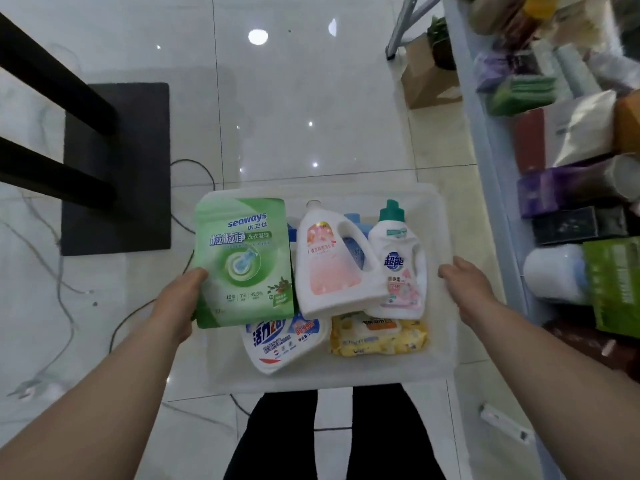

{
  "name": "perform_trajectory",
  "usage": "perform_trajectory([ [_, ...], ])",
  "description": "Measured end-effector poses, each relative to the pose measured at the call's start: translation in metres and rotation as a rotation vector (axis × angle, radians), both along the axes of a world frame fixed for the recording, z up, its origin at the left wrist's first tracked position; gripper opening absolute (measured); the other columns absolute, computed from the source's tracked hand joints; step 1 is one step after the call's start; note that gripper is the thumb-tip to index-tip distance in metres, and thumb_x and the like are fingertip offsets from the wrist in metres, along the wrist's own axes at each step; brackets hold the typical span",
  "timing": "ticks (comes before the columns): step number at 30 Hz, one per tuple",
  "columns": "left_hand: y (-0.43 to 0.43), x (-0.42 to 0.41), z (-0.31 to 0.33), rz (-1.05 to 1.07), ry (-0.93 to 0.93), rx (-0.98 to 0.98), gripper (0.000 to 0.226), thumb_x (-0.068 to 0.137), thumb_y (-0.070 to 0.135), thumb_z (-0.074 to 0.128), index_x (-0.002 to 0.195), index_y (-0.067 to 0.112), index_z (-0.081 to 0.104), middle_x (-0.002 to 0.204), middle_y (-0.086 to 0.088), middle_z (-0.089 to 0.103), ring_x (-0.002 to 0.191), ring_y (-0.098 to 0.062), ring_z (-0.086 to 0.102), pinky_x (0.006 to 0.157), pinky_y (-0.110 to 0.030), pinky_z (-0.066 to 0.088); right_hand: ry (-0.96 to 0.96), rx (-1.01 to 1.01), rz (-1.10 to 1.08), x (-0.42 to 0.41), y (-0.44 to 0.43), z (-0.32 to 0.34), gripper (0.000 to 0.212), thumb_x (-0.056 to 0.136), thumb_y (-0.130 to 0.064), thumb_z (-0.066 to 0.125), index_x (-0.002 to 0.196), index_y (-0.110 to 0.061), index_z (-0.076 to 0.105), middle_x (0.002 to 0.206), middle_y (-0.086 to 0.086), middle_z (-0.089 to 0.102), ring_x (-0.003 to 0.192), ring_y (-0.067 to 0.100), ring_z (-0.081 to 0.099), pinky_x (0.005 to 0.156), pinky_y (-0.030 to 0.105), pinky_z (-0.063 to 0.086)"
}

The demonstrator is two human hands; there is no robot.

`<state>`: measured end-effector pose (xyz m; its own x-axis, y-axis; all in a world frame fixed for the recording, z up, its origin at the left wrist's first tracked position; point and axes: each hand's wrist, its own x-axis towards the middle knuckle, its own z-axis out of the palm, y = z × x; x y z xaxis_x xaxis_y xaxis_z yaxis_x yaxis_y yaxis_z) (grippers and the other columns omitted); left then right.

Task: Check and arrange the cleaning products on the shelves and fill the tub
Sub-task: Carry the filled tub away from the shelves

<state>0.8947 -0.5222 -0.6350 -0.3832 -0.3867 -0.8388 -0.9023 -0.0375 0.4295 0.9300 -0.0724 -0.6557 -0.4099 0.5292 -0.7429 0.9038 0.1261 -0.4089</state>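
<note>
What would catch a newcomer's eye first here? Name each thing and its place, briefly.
The bright green pouch stands out first, gripped by the left hand at the left edge of the tub. Beside it in the tub sit a pink-labelled bottle and a green-capped bottle, with a yellow wipes pack nearer the person. The right hand grips the tub's right rim, next to crowded shelves.

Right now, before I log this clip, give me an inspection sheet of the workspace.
Surface: glossy tiled floor.
Job's things: tub holds green pouch, pink-label bottle, green-capped bottle, refill pouch, yellow wipes pack.
Clutter: cardboard box on the floor.
Hands: left hand grips the green pouch; right hand holds the tub's right rim.
Cables: loose cables on the floor, left.
Surroundings: stocked shelves right; black table base left.
</note>
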Motion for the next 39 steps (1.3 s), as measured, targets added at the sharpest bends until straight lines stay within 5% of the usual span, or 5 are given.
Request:
perform_trajectory([
  [6, 0.024, -0.014, -0.102, 0.009, -0.031, -0.038, 0.009, 0.095, 0.023, 0.052, 0.090, 0.021, 0.060, 0.095, -0.003, 0.063, 0.082, -0.020, 0.057, 0.079, -0.037, 0.046, 0.013, 0.034, 0.078, -0.045, 0.012, -0.085, 0.056, 0.099, -0.016, 0.054, 0.154, -0.014, 0.045, 0.143, 0.002, 0.054, 0.135, 0.026, 0.049, 0.102, 0.032, 0.041],
  [21, 0.064, -0.054, -0.332, -0.058, -0.093, -0.069, 0.011, 0.091, 0.031, 0.053, 0.091, 0.023, 0.061, 0.105, 0.001, 0.064, 0.108, -0.031, 0.060, 0.103, -0.049, 0.050, -0.049, 0.060, 0.144, -0.102, 0.053, -0.316, 0.064, 0.098, -0.022, 0.056, 0.159, -0.029, 0.036, 0.162, 0.002, 0.039, 0.141, 0.026, 0.046, 0.114, 0.040, 0.041],
  [28, 0.073, -0.060, -0.377, -0.119, -0.065, -0.078, 0.018, 0.091, 0.031, 0.050, 0.100, 0.023, 0.063, 0.104, 0.000, 0.064, 0.102, -0.029, 0.059, 0.086, -0.042, 0.051, -0.075, 0.092, 0.156, -0.107, 0.061, -0.365, 0.066, 0.096, -0.022, 0.056, 0.157, -0.034, 0.037, 0.161, 0.003, 0.040, 0.137, 0.029, 0.049, 0.111, 0.045, 0.045],
  [34, 0.085, -0.058, -0.387, -0.083, -0.003, -0.079, 0.023, 0.099, 0.016, 0.044, 0.112, 0.021, 0.061, 0.094, 0.010, 0.062, 0.083, -0.007, 0.056, 0.063, -0.027, 0.041, -0.063, 0.098, 0.145, -0.108, 0.063, -0.380, 0.065, 0.095, -0.019, 0.055, 0.156, -0.035, 0.039, 0.150, 0.004, 0.051, 0.111, 0.024, 0.058, 0.091, 0.036, 0.048],
  [39, 0.077, -0.042, -0.396, -0.106, -0.051, -0.105, 0.039, 0.092, 0.031, 0.044, 0.126, 0.025, 0.061, 0.120, 0.000, 0.065, 0.108, -0.019, 0.060, 0.078, -0.032, 0.047, -0.160, 0.125, 0.274, -0.115, 0.064, -0.383, 0.072, 0.096, -0.025, 0.057, 0.160, -0.034, 0.027, 0.152, 0.009, 0.049, 0.122, 0.033, 0.056, 0.101, 0.043, 0.049],
])
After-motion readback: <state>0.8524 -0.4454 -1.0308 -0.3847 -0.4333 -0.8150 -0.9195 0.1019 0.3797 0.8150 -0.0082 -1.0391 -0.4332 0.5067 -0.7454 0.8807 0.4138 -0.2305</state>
